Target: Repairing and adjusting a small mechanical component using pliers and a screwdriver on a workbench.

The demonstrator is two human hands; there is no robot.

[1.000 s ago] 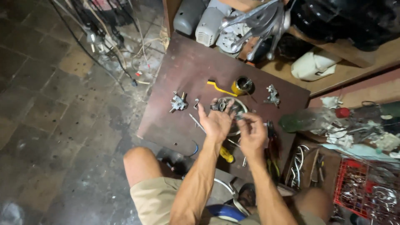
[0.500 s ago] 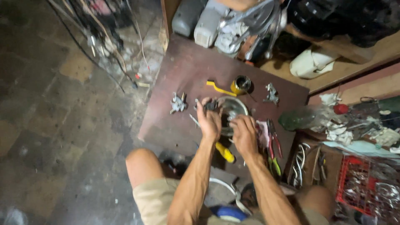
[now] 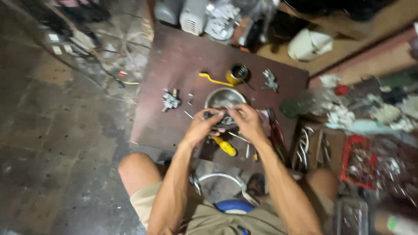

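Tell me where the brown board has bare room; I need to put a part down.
Bare: the board's far-left stretch beyond the grey part, and its near-left corner. Crowded: around the metal bowl, both hands, yellow screwdriver and red pliers.

I see a dark brown desk (image 3: 174, 65) on the floor. On it: steel bowl (image 3: 224, 96), yellow-handled screwdriver (image 3: 225, 146), small metal part (image 3: 170, 100), red pliers (image 3: 274, 128).
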